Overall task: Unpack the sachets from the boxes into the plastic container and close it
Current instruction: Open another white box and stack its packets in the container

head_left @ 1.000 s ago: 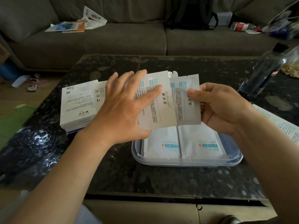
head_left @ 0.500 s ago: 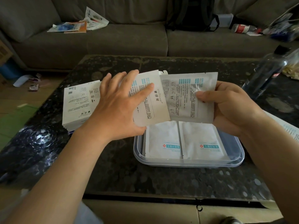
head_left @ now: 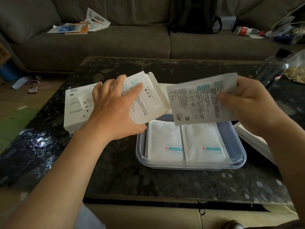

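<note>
Below, clear container (head_left: 189, 167), two sachets (head_left: 165, 141) inside

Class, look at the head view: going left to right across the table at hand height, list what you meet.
stacked boxes → left hand → held box → sachet → right hand → bottle
</note>
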Demonstrator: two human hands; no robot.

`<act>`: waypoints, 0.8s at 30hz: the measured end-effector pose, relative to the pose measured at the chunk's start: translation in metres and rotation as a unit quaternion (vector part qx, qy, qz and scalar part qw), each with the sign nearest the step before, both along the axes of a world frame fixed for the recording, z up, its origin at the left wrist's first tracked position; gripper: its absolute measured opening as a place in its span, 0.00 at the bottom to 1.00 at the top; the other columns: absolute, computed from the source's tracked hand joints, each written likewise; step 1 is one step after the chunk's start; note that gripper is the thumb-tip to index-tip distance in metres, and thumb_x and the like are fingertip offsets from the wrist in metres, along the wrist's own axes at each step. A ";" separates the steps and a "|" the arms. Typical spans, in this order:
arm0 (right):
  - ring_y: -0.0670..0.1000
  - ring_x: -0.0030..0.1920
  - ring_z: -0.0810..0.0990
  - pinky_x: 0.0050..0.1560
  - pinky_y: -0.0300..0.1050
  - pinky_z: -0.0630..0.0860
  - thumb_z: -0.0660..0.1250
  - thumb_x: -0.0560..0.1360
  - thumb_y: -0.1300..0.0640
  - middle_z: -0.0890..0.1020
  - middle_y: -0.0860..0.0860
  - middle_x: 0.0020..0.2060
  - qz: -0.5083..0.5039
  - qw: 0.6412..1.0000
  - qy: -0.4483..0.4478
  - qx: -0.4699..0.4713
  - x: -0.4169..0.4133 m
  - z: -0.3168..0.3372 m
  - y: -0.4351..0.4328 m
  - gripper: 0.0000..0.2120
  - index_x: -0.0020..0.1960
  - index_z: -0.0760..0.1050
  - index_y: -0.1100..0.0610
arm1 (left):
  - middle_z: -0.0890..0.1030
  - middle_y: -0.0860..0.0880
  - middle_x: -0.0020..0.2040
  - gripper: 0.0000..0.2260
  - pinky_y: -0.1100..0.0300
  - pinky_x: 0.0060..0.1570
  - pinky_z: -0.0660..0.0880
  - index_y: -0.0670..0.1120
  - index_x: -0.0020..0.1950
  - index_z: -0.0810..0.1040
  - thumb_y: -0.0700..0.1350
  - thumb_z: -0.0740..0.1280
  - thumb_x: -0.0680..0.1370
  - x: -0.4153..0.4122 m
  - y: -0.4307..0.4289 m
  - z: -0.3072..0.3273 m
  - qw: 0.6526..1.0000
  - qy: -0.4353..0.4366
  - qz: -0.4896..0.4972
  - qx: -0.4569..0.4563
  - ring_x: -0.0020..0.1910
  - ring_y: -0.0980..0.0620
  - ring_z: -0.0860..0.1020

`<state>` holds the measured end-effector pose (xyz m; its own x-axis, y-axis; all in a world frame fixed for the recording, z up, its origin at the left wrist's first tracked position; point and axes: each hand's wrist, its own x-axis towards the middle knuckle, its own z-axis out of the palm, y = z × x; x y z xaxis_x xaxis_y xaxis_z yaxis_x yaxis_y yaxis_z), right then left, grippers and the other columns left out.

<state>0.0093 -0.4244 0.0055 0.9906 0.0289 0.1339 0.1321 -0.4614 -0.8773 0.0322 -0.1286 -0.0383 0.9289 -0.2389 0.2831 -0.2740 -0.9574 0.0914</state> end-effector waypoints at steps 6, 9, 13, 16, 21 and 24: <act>0.47 0.53 0.78 0.33 0.30 0.74 0.60 0.83 0.63 0.78 0.41 0.48 0.046 0.976 -0.029 -0.213 0.000 -0.012 0.001 0.10 0.53 0.76 0.50 | 0.57 0.46 0.76 0.50 0.37 0.74 0.51 0.55 0.79 0.60 0.71 0.69 0.59 -0.001 0.002 0.003 0.999 -0.009 0.031 -0.021 0.74 0.40 0.56; 0.60 0.57 0.82 0.42 0.36 0.81 0.60 0.82 0.63 0.83 0.54 0.56 0.075 0.933 -0.103 -0.336 -0.006 -0.020 0.011 0.11 0.60 0.76 0.55 | 0.55 0.45 0.77 0.51 0.35 0.75 0.50 0.55 0.79 0.58 0.71 0.73 0.61 0.000 0.002 0.004 0.999 -0.012 0.051 -0.013 0.75 0.38 0.55; 0.54 0.43 0.83 0.45 0.49 0.83 0.65 0.78 0.66 0.84 0.51 0.48 0.116 0.884 -0.102 -0.441 -0.014 -0.030 0.037 0.23 0.69 0.71 0.47 | 0.53 0.45 0.79 0.52 0.36 0.76 0.49 0.56 0.80 0.56 0.69 0.76 0.63 0.001 0.002 0.007 0.997 -0.010 0.073 -0.022 0.76 0.38 0.53; 0.54 0.56 0.83 0.54 0.50 0.82 0.66 0.79 0.60 0.83 0.47 0.60 0.183 0.869 -0.058 -0.456 -0.017 -0.046 0.053 0.24 0.72 0.71 0.44 | 0.52 0.45 0.79 0.52 0.37 0.76 0.49 0.56 0.80 0.55 0.69 0.76 0.63 0.000 -0.001 0.006 0.997 -0.008 0.068 -0.021 0.76 0.39 0.53; 0.48 0.72 0.70 0.73 0.48 0.67 0.60 0.78 0.34 0.71 0.40 0.73 0.260 0.875 0.098 -0.396 -0.015 -0.053 0.062 0.27 0.75 0.68 0.43 | 0.55 0.44 0.78 0.52 0.37 0.74 0.52 0.55 0.79 0.57 0.69 0.76 0.62 0.001 0.000 0.004 0.998 -0.017 0.058 -0.010 0.74 0.38 0.56; 0.46 0.75 0.65 0.75 0.48 0.63 0.59 0.75 0.31 0.64 0.36 0.76 0.265 0.888 0.156 -0.342 -0.010 -0.057 0.058 0.29 0.74 0.67 0.39 | 0.56 0.44 0.77 0.51 0.37 0.73 0.53 0.55 0.79 0.58 0.69 0.75 0.62 0.002 0.000 0.001 0.998 -0.018 0.052 -0.006 0.73 0.37 0.57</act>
<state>-0.0005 -0.3666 -0.0513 0.7997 0.4709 -0.3724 0.2900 -0.8462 -0.4471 0.0342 -0.1285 -0.0368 0.9376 -0.1369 0.3196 -0.1756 -0.9798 0.0956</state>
